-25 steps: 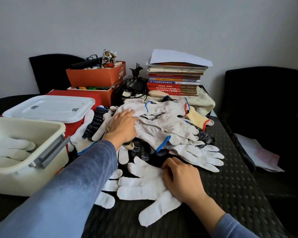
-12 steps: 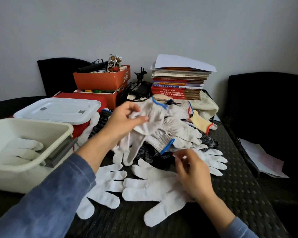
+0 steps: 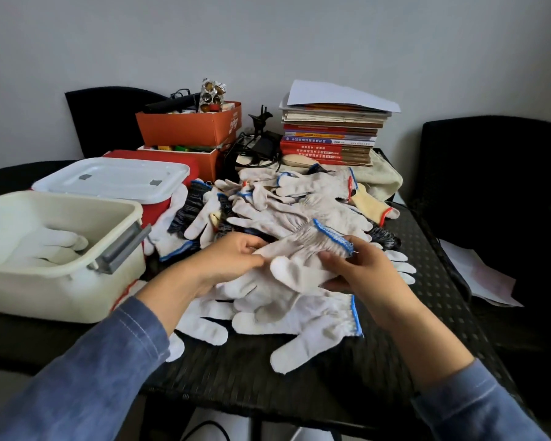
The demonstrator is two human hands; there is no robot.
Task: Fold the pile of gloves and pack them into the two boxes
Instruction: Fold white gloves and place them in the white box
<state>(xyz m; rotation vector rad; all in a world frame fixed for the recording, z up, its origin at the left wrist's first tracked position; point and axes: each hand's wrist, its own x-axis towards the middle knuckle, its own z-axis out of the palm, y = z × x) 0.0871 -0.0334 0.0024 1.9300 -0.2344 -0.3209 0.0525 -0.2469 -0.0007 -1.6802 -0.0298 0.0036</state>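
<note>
The left hand [image 3: 233, 259] and right hand [image 3: 363, 268] grasp one blue-cuffed white glove [image 3: 303, 249] in curled fingers, just above flat gloves [image 3: 299, 316] on the dark worktop [image 3: 236, 367], in front of the pile [image 3: 299, 205] and near an open cream box [image 3: 61, 294].

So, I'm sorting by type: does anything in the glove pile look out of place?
One yellow glove with a red cuff lies at the far right edge of the pile, unlike the white ones around it. Some dark striped gloves are mixed in too.
</note>
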